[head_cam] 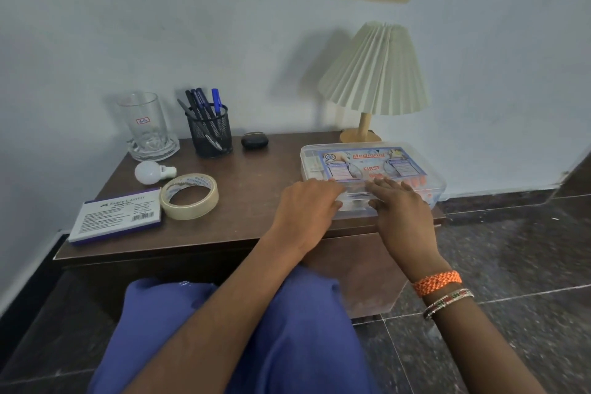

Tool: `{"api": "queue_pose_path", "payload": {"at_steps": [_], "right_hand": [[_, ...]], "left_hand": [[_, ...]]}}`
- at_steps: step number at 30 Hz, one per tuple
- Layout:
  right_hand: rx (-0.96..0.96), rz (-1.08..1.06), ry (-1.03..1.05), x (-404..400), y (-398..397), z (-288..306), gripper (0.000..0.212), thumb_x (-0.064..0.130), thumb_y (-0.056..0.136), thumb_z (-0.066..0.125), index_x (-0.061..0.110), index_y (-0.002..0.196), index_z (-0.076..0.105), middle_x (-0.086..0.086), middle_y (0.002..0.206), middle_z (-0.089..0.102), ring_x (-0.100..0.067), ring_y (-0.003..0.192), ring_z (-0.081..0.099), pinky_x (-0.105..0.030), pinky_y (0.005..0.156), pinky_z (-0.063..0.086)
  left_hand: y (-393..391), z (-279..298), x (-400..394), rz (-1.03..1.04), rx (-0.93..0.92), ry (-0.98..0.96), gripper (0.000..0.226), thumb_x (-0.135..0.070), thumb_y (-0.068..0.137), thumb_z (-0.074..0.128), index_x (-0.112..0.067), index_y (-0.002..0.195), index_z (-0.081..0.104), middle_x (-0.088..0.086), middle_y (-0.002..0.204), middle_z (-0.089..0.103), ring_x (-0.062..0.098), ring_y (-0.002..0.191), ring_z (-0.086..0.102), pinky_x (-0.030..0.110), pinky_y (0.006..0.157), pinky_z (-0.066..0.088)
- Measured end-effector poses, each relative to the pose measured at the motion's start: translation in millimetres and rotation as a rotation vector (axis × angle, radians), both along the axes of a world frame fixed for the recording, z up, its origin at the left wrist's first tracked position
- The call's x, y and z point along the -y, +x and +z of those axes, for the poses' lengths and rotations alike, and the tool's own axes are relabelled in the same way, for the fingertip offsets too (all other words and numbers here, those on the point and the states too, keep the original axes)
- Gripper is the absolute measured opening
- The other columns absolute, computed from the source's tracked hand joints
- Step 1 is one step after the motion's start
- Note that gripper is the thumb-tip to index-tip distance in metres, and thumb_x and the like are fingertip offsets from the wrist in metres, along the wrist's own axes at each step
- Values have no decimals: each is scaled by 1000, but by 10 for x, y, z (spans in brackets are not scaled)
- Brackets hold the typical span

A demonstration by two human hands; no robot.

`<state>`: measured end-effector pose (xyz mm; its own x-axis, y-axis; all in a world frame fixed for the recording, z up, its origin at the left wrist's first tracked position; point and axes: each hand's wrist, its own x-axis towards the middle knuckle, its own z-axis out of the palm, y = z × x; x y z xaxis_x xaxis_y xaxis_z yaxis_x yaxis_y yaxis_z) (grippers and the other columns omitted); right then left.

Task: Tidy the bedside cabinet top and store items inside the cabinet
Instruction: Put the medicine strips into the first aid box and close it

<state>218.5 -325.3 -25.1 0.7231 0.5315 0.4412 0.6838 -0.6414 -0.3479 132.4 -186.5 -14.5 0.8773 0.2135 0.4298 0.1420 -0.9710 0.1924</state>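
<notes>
Knee (243,329), blue cloth, nearest; both forearms reach over it. Left hand (307,205): fingers curled against the near edge of the kit (371,169). Right hand (399,205): flat and spread, fingers on the lid, gripping nothing. Kit: clear first-aid box, lid on, lying on the surface (256,176) under both hands. Beyond the hands: lamp (374,73). Left of the left hand: tape (189,197), box (116,219), bulb (152,172), pen cup (211,129), black case (254,139), mug (145,125). Progress, judged: early; nothing visibly stored, every item on top.
</notes>
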Motion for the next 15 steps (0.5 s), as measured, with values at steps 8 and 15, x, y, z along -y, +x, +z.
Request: {"api": "queue_pose_path", "payload": {"at_steps": [8,15], "right_hand": [[12,-43,-104,-133,-140,51,49,-6,82,53,9,128,56,-13,131,57,-32,123,50,-42,103,41],[-16,84,-18,-393,-327,93,65,-5,79,60,6,140,43,-17,146,42,-33,137,36,-43,114,27]], "left_hand": [[-266,90,-158,11,113,-71,34,-24,94,47,-25,128,51,-4,121,63,18,102,60,27,64,39],[-540,118,-326,87,96,-46,31,-20,93,46,-24,123,53,-3,109,63,16,99,58,25,66,38]]}}
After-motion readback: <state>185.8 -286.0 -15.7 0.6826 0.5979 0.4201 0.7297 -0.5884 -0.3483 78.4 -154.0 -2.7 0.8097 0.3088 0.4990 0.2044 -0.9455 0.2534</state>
